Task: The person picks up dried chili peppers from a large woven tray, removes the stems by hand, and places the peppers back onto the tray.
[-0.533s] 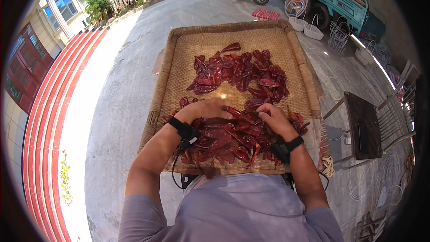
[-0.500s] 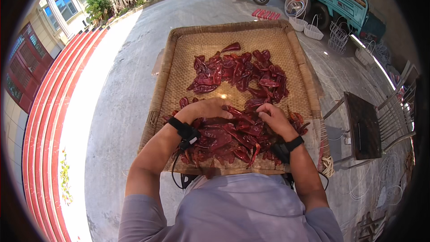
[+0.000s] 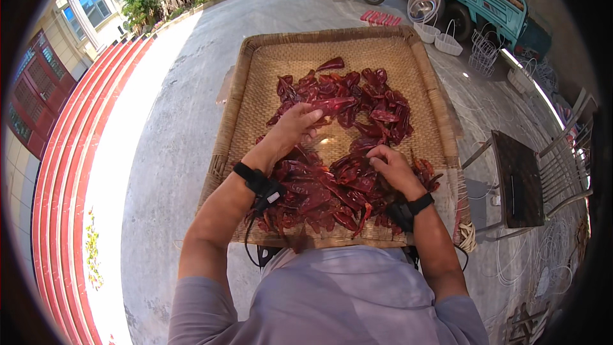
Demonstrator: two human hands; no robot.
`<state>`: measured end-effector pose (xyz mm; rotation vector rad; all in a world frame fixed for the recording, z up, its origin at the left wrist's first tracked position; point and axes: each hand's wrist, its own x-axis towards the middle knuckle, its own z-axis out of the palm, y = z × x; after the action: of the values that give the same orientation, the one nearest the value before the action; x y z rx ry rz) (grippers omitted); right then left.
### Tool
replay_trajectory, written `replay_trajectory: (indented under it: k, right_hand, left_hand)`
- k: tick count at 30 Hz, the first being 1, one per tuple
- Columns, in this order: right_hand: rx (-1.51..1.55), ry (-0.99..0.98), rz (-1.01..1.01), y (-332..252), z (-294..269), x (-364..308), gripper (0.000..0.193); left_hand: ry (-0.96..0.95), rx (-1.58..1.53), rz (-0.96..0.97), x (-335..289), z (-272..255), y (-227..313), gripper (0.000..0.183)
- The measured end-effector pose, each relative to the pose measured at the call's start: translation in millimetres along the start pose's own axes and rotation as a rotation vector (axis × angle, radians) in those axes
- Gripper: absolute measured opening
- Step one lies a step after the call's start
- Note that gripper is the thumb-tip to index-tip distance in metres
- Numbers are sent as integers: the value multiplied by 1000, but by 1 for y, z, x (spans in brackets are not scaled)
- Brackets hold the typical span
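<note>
Woven tray (image 3: 255, 89) carries dried red chillies (image 3: 357, 99). Left hand (image 3: 295, 126) pinches one chilli (image 3: 332, 105) mid-tray; right hand (image 3: 391, 167) rests curled, fingers closed loosely on the near heap (image 3: 319, 195). Spreading appears partial: the near heap remains dense.

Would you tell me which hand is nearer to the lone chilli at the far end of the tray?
Left. The left hand lies below the lone chilli; the right hand is nearer the person.
</note>
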<state>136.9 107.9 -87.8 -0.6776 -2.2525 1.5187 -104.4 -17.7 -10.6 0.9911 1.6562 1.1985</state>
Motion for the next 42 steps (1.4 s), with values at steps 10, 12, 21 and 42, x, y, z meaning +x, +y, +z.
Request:
replay_trajectory:
  k: [10, 12, 21, 42]
  right_hand:
    - [48, 62, -113, 8, 3, 0, 13]
    - [62, 60, -100, 8, 2, 0, 12]
    - [56, 21, -123, 3, 4, 0, 12]
    - [53, 52, -106, 6, 2, -1, 13]
  left_hand:
    - [-4, -159, -125, 3, 5, -17, 25]
    - [-20, -113, -141, 1, 8, -7, 26]
    - [229, 161, 297, 20, -3, -14, 48]
    - [-477, 599, 131, -4, 40, -26, 52]
